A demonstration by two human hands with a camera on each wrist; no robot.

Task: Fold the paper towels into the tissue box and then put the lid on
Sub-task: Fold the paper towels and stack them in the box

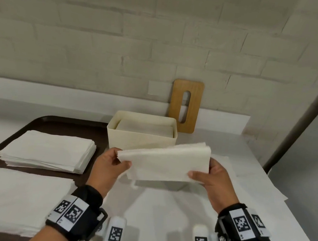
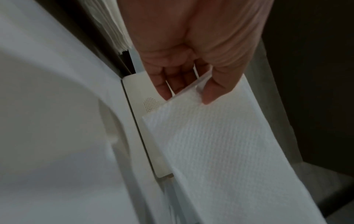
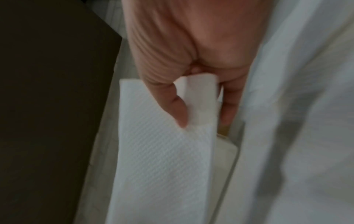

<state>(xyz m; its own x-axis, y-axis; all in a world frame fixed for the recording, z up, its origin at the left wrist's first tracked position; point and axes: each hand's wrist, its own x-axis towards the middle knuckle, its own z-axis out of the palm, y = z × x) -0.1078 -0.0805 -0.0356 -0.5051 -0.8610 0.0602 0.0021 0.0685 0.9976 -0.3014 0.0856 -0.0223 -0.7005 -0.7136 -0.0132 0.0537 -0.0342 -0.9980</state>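
A folded wad of white paper towels (image 1: 164, 162) hangs in the air just in front of the cream tissue box (image 1: 142, 136). My left hand (image 1: 111, 164) pinches its left end, thumb on top. My right hand (image 1: 210, 176) pinches its right end the same way. The left wrist view shows the towel wad (image 2: 220, 148) between thumb and fingers, with the box's wall (image 2: 141, 94) behind it. In the right wrist view the wad (image 3: 162, 159) is gripped likewise. The box stands open with folded towels lying inside. The wooden lid (image 1: 185, 105) with its slot leans upright against the wall behind the box.
A dark brown tray (image 1: 56, 124) at the left carries two stacks of unfolded paper towels (image 1: 50, 150) (image 1: 16, 200). A loose flat sheet (image 1: 245, 183) lies on the white counter at the right. The counter's edge runs along the right.
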